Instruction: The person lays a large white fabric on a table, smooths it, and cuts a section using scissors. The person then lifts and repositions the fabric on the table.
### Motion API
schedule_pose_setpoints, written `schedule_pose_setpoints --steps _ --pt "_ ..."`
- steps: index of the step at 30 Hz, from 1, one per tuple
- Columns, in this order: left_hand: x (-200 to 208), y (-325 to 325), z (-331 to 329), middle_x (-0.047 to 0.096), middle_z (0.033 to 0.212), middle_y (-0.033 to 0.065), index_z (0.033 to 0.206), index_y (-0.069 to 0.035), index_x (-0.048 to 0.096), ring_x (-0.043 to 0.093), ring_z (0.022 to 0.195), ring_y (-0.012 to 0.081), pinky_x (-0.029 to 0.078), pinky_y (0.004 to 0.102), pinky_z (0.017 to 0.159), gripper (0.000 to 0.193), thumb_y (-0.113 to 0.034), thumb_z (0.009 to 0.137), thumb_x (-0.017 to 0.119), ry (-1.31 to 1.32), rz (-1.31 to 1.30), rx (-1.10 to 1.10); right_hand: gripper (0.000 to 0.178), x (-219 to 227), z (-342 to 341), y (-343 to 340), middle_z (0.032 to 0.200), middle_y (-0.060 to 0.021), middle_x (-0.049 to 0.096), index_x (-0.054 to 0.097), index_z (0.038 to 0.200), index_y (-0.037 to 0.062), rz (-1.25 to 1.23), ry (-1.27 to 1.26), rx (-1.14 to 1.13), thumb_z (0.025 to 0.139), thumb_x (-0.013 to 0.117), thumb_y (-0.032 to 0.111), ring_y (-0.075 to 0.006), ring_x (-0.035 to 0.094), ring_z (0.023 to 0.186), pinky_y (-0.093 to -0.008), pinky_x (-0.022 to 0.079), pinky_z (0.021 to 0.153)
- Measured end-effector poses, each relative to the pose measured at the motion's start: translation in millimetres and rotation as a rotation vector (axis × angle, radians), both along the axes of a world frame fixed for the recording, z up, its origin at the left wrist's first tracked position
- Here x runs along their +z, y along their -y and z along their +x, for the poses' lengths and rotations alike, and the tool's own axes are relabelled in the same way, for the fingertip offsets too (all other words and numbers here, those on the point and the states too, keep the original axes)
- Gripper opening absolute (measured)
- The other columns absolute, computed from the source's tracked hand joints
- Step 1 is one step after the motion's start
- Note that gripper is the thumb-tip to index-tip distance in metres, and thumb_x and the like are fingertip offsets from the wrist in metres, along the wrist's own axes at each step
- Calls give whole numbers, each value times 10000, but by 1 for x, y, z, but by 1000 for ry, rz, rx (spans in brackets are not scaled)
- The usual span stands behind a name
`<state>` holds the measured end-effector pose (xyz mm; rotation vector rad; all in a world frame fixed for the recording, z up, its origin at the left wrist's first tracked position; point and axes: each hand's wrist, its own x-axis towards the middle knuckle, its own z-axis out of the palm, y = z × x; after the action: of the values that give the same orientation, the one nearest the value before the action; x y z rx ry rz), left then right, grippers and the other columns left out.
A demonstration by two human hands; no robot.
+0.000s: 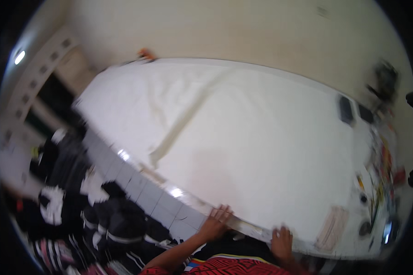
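A broad sheet of white cloth (280, 146) covers the long table, with a long raised fold slanting across its middle and softer wrinkles at the far left. At the near edge my left hand (218, 222) rests with its fingers stretched out over the cloth's border. To its right, my right hand (282, 240) lies on the same edge, slightly blurred, fingers extended. Neither hand grips anything that I can see. A pale pink folded cloth piece (332, 228) lies to the right of my right hand.
Dark blocks (346, 110) stand at the table's far right. Small tools and colourful clutter (383, 160) crowd the right end, with a lit phone-like screen (387, 232) nearby. An orange object (146, 54) sits at the back left. Dark garments (119, 215) pile on the left, beside grey floor tiles.
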<state>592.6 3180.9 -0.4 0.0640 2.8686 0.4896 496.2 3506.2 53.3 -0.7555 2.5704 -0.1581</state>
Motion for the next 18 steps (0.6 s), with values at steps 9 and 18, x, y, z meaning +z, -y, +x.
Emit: schedule_pose_setpoints --steps 9,18 --pt "-10 171 86 752 1081 235 1386 -54 691 729 1009 418 587 484 906 382 -256 1069 623 -225 610 409 248 22 -34 321 880 -193 772 777 961 56 -54 470 476 971 735 300 -382 761 796 -496 603 775" --pt "25 529 252 779 1105 199 1325 -75 730 740 1001 395 589 467 894 321 -215 1045 660 -339 357 880 353 47 34 873 1259 -271 636 644 1270 -29 -837 -201 514 956 706 117 -449 633 1165 -511 542 946"
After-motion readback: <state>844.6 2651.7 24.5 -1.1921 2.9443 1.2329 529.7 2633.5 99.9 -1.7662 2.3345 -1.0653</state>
